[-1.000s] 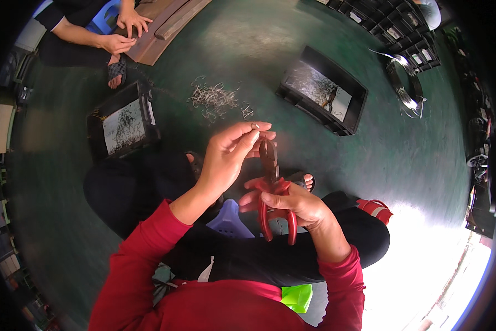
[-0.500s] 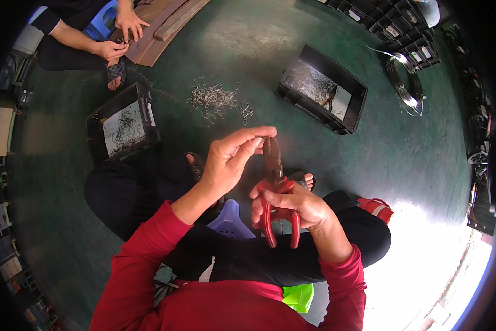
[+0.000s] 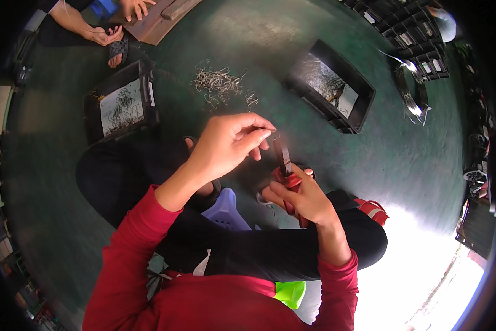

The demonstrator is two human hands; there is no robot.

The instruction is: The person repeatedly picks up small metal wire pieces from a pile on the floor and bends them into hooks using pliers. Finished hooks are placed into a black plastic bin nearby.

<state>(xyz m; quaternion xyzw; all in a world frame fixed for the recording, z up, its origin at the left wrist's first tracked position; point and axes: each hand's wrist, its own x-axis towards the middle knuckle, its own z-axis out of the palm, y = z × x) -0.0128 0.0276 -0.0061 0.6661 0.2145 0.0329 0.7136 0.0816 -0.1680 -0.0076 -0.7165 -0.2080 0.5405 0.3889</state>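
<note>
My left hand [image 3: 226, 144] is closed, its thumb and forefinger pinching a small bent wire [image 3: 276, 133]. Wrapped in my right hand [image 3: 306, 197] are red-handled pliers [image 3: 283, 154], their dark jaws pointing up and away from me. The jaw tips lie just beside the wire; I cannot tell whether they touch it. Beyond my hands, a pile of bent wire hooks [image 3: 219, 81] lies on the green floor, with a few hooks [image 3: 251, 99] apart at its right.
Black crates stand left [image 3: 148, 105] and right [image 3: 364, 107], both with wire pieces inside. A wire coil [image 3: 411, 91] lies by stacked black crates [image 3: 405, 33]. Another person's hands [image 3: 107, 35] are at a brown board [image 3: 160, 19], far left. A purple stool [image 3: 226, 212] is below my hands.
My left fingertips and the plier jaws have drawn apart slightly. My right hand has closed round the handles, which stood spread before. The other person's hands have moved a little.
</note>
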